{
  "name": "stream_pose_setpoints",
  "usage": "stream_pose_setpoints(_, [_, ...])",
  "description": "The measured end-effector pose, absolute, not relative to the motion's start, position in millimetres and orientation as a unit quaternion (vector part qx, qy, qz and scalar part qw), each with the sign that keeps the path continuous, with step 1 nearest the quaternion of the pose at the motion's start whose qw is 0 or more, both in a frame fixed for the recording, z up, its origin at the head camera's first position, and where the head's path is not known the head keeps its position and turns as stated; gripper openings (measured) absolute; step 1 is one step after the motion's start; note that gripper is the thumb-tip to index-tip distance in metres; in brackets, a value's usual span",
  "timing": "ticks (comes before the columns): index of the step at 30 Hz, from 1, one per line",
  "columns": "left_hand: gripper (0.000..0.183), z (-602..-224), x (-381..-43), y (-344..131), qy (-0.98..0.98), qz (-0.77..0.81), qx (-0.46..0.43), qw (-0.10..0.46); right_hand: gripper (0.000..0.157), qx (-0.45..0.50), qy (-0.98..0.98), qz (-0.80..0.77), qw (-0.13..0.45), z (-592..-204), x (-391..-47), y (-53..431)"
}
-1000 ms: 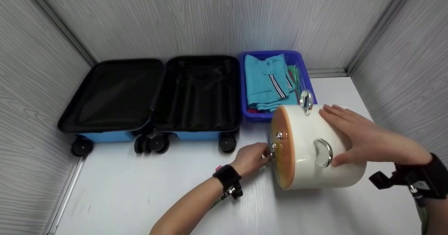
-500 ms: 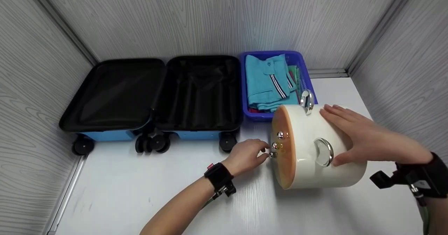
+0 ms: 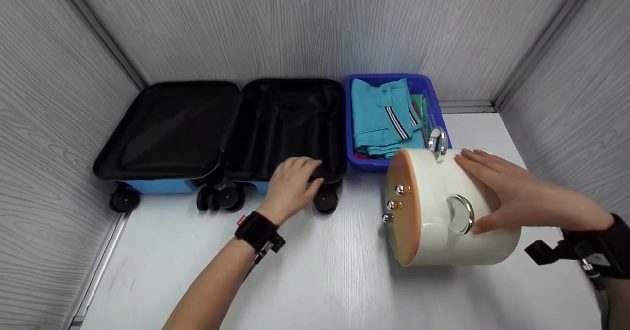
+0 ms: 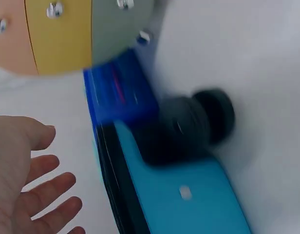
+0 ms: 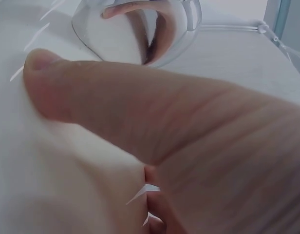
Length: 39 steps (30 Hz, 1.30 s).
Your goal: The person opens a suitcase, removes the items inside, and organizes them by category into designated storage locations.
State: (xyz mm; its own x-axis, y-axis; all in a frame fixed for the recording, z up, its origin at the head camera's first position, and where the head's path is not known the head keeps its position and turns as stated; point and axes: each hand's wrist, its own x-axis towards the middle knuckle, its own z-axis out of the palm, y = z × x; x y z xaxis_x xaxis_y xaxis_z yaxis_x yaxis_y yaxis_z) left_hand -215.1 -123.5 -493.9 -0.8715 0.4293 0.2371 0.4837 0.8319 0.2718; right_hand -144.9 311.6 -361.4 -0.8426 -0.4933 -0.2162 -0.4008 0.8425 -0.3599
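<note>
My left hand [image 3: 290, 187] is over the front edge of an open suitcase [image 3: 167, 128] with black lining and a blue shell. Its fingers are loosely bent and hold nothing; the left wrist view shows them apart from the blue shell [image 4: 198, 200]. On the right, a white drum-shaped box [image 3: 443, 251] lies on its side. Its face carries peach, yellow and green panels, each with chrome knobs [image 4: 55, 9]. My right hand [image 3: 512, 192] rests spread on the box's curved side, thumb [image 5: 91, 87] beside a chrome handle [image 3: 462, 214].
Behind the white box stands a blue plastic basket [image 3: 350, 123] with a folded light blue garment [image 3: 376, 118] and other cloth. Black suitcase wheels [image 3: 326, 200] stick out toward me. Grey wood-grain walls [image 3: 295, 25] enclose the white surface [image 3: 315, 285].
My left hand has left the knobs of the white box and moved left and away from me, to the suitcase's front edge. My right hand stays on the box.
</note>
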Motion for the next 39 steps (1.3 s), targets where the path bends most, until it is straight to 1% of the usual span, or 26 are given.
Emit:
stream_pose_setpoints(3, [0.052,-498.0,-224.7,-150.1,-0.964,-0.152,-0.203,0.083,0.129,-0.23,0.947,-0.151,0.165,-359.1,-146.8,311.2])
stream_pose_setpoints(5, [0.055,-502.5,-229.6,-165.5,-0.969,-0.153,-0.179,0.074,0.125,-0.224,0.947,-0.146,0.177,-356.1,-148.6,310.5])
stream_pose_setpoints(8, [0.06,-511.1,-233.5,-182.0,-0.974,-0.158,-0.149,0.063,0.112,-0.218,0.944,-0.151,0.196,-348.6,-154.0,311.4])
stream_pose_setpoints(12, [0.063,-524.4,-235.0,-192.9,-0.976,-0.163,-0.129,0.063,0.086,-0.205,0.939,-0.166,0.22,-332.1,-168.3,310.3])
stream_pose_setpoints(14, [0.062,-530.3,-235.1,-195.4,-0.976,-0.165,-0.124,0.066,0.08,-0.191,0.942,-0.163,0.225,-323.1,-177.3,306.3])
stream_pose_setpoints(16, [0.062,-536.0,-235.3,-196.4,-0.977,-0.164,-0.12,0.07,0.082,-0.17,0.947,-0.154,0.226,-316.1,-187.5,299.8])
stream_pose_setpoints(19, [0.06,-544.2,-236.3,-195.8,-0.978,-0.152,-0.12,0.08,0.093,-0.147,0.957,-0.129,0.214,-309.3,-202.5,287.4])
stream_pose_setpoints(22, [0.058,-551.2,-237.3,-194.9,-0.978,-0.143,-0.119,0.093,0.093,-0.15,0.964,-0.104,0.194,-306.7,-216.0,273.9])
stream_pose_setpoints(24, [0.057,-554.0,-237.5,-194.7,-0.978,-0.142,-0.116,0.097,0.085,-0.168,0.966,-0.088,0.177,-306.8,-223.3,265.4])
stream_pose_setpoints(26, [0.056,-555.1,-237.4,-195.0,-0.978,-0.146,-0.114,0.1,0.07,-0.184,0.967,-0.074,0.16,-307.2,-228.2,257.7])
stream_pose_setpoints(31, [0.054,-554.7,-238.0,-196.0,-0.975,-0.153,-0.118,0.109,0.043,-0.201,0.968,-0.064,0.135,-305.4,-231.5,247.6])
stream_pose_setpoints(33, [0.053,-554.8,-238.2,-196.5,-0.974,-0.154,-0.119,0.113,0.038,-0.205,0.968,-0.064,0.13,-304.5,-231.1,246.8])
stream_pose_setpoints(36, [0.053,-555.3,-237.8,-197.2,-0.974,-0.155,-0.121,0.113,0.025,-0.215,0.967,-0.062,0.122,-304.1,-230.0,247.9])
stream_pose_setpoints(39, [0.053,-555.8,-237.2,-197.6,-0.973,-0.156,-0.124,0.116,0.02,-0.22,0.966,-0.064,0.119,-303.3,-228.7,251.5])
